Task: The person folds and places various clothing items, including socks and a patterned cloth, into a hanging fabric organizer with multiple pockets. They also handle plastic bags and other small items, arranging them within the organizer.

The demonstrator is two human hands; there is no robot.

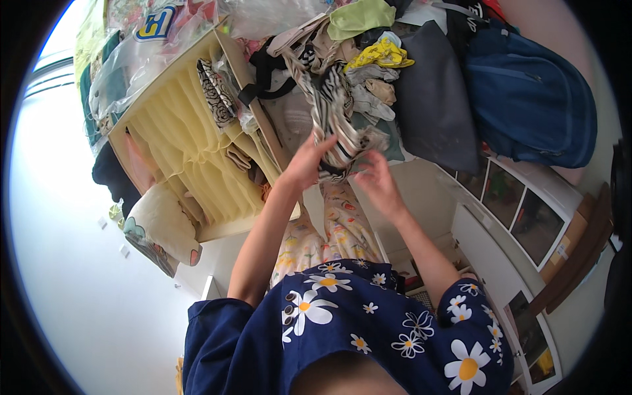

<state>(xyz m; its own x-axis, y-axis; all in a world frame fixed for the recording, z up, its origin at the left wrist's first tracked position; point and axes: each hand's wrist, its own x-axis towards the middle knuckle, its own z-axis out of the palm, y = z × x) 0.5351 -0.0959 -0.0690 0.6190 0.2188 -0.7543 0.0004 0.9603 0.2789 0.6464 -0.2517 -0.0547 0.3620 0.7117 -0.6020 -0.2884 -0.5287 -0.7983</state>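
My left hand (310,162) is closed around a bunched piece of striped fabric (328,106) in black, white, beige and pinkish tones, which looks like a scarf. The fabric reaches up onto the clothes pile, and its lower end bunches by my fingers. Just right of that end is my right hand (379,185), slightly blurred, its fingers apart and seemingly free of the cloth. To the left stands a cream storage box (222,234) with yellow pleated fabric dividers (182,133). Inside it are a folded black-patterned cloth (216,94) and folded brown cloths (239,158).
Beyond my hands lie a yellow print cloth (380,54), grey garments (370,96) and a light green cloth (363,19). A dark grey item (434,94) and a blue backpack (533,98) are at right. A cream cushion (160,224) sits by the box's near-left corner. White cabinets (493,242) stand lower right.
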